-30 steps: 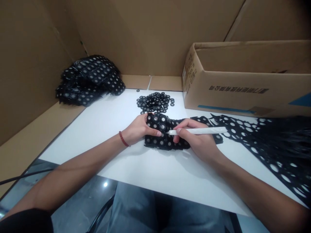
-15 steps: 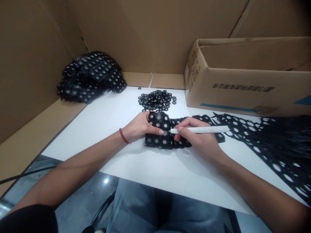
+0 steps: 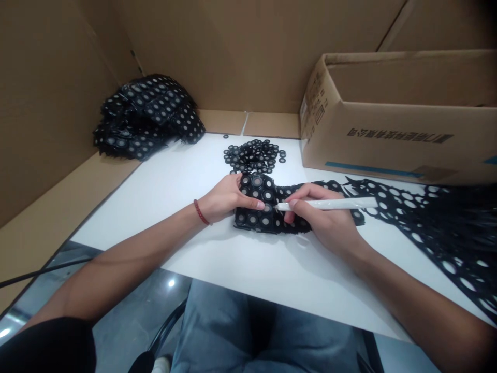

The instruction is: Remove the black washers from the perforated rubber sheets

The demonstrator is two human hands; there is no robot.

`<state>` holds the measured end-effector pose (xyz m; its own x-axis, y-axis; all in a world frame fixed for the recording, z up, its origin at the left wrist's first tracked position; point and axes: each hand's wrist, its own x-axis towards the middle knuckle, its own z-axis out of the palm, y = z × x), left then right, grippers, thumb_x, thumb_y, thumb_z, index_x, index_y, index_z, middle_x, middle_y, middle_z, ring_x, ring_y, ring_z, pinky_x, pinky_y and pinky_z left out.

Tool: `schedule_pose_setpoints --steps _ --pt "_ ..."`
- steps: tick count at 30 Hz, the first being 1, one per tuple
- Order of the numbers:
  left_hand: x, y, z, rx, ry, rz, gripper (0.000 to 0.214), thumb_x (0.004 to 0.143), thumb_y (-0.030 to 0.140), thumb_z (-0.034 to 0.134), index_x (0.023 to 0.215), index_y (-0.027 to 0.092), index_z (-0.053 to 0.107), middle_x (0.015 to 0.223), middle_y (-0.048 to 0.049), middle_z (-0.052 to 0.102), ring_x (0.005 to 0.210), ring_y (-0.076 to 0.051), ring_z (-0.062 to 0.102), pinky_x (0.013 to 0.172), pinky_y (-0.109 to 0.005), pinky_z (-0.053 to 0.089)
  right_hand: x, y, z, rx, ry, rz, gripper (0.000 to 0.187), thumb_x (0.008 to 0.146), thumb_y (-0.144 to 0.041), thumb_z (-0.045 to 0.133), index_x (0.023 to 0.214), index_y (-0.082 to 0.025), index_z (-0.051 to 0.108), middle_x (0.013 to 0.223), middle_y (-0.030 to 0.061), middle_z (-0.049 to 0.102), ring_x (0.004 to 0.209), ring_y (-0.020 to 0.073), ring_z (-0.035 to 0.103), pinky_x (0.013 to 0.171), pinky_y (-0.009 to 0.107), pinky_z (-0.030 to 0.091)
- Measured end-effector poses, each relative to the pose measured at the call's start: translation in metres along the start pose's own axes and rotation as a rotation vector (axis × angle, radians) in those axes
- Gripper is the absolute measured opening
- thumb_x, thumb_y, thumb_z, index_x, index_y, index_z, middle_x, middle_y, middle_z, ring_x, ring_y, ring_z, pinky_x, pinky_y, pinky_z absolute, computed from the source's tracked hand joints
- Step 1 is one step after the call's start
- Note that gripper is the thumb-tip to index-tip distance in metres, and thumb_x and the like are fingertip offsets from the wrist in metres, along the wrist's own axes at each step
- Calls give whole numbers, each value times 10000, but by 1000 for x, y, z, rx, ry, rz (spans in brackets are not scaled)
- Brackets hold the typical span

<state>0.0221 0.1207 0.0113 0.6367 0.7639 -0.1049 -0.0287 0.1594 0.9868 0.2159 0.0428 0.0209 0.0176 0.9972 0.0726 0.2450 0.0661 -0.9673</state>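
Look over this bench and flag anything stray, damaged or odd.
One stray ring lies apart from the ring pile, by the white board's far edge. The ringed sheet held by the left hand, under the white stick in the right hand, humps up.

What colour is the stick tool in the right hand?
White; the stick tool in the right hand shows best in the head view, over the black sheet.

An open cardboard box [image 3: 388, 140] is set at the far right. A heap of black dotted sheets [image 3: 147, 116] is piled at the far left, against the cardboard wall [image 3: 233, 52]. Loose black rings [image 3: 254, 154] are scattered far on the white board [image 3: 174, 176]. Punched-out black sheets [image 3: 446, 223] are spread at the right.
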Motion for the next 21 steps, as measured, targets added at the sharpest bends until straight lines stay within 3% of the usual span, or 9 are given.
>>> schedule_pose_setpoints --steps 21 --pt "2 -11 0 -19 149 76 362 504 89 817 803 110 615 803 -43 681 706 -176 641 680 -318 513 -4 -1 7 -3 -19 20 110 812 -234 588 713 -187 596 623 2 679 611 138 627 581 239 461"
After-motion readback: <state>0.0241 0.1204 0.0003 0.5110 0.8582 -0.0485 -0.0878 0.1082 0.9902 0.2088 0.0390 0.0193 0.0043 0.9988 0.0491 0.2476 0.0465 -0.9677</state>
